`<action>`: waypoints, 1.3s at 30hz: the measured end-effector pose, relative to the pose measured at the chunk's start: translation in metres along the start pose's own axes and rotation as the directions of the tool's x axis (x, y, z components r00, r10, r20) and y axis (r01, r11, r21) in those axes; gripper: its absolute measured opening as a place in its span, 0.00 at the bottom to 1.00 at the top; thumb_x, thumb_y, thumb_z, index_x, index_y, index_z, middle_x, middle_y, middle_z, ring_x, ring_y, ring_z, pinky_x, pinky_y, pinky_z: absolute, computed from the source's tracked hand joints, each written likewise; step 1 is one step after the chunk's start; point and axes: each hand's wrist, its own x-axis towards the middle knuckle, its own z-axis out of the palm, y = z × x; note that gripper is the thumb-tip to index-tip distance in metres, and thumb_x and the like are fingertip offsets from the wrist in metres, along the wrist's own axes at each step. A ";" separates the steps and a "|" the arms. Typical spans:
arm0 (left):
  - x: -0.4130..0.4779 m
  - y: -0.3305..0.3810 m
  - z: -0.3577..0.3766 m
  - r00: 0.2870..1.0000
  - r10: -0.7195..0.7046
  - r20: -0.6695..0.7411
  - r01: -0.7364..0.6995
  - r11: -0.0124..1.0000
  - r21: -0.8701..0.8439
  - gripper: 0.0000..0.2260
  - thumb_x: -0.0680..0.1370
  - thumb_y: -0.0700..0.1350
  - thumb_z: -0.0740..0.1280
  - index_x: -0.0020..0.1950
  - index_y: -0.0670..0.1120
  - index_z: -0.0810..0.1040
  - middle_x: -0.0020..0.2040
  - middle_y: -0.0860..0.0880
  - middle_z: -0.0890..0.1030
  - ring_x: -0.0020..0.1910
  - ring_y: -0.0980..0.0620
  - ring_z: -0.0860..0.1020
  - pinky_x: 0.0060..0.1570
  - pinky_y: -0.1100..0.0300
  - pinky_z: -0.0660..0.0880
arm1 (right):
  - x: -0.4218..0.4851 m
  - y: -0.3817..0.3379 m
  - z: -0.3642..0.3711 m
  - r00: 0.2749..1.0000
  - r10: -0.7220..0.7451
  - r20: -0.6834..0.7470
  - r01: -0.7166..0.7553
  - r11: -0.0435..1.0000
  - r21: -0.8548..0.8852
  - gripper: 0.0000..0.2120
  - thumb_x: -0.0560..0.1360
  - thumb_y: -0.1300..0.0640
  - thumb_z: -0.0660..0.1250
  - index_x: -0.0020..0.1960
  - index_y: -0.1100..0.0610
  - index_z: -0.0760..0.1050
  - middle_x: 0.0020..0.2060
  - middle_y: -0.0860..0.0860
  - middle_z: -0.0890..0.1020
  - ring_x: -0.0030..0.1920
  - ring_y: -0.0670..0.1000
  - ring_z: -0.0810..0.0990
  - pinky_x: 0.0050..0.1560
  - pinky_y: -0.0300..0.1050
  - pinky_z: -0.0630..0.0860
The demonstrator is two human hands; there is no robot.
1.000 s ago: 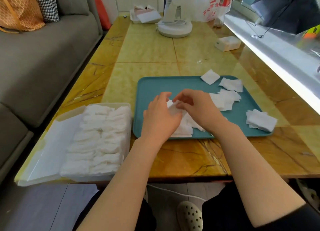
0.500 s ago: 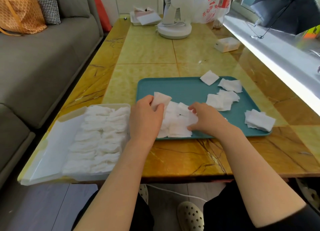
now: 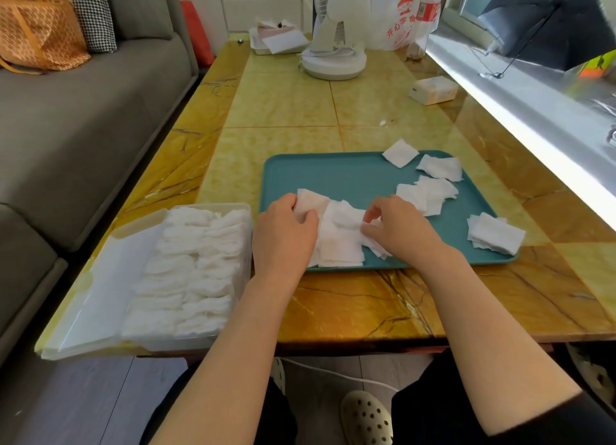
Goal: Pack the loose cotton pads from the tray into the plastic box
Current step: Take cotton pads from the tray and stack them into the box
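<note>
The left hand (image 3: 286,236) grips a cotton pad (image 3: 313,203), fingers curled round it. The right hand (image 3: 401,231) pinches the pile of pads (image 3: 340,244) lying between both hands on the teal tray (image 3: 333,174). More loose pads (image 3: 430,194) lie just beyond the right hand. The plastic box (image 3: 200,271) sits just left of the left hand, packed with pads.

The tray (image 3: 333,174) lies bare far-left — plastic box (image 3: 206,206) just beside.
</note>
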 end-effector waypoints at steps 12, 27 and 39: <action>-0.001 -0.001 0.002 0.999 -0.025 0.031 0.024 0.999 0.040 0.16 0.77 0.41 0.62 0.33 0.47 0.59 0.30 0.50 0.65 0.29 0.54 0.63 0.28 0.57 0.56 | 0.003 -0.001 0.004 0.996 -0.045 0.073 0.039 0.995 0.093 0.05 0.75 0.53 0.67 0.48 0.52 0.73 0.48 0.49 0.74 0.48 0.50 0.74 0.47 0.40 0.68; 0.001 0.007 0.006 0.967 -0.111 0.228 0.172 0.948 -0.269 0.13 0.79 0.47 0.62 0.45 0.39 0.80 0.37 0.46 0.79 0.36 0.51 0.75 0.36 0.56 0.69 | -0.002 -0.027 0.002 0.992 0.048 -0.119 0.057 0.661 0.748 0.06 0.74 0.58 0.70 0.47 0.59 0.75 0.43 0.58 0.80 0.39 0.49 0.80 0.37 0.37 0.80; -0.001 0.002 0.008 0.961 -0.089 0.260 0.143 0.970 -0.196 0.05 0.75 0.44 0.68 0.45 0.43 0.79 0.36 0.50 0.78 0.35 0.54 0.75 0.32 0.65 0.69 | 0.001 -0.026 0.004 0.957 0.167 -0.237 0.062 0.682 0.729 0.06 0.76 0.54 0.66 0.41 0.51 0.71 0.37 0.49 0.77 0.41 0.50 0.76 0.52 0.56 0.78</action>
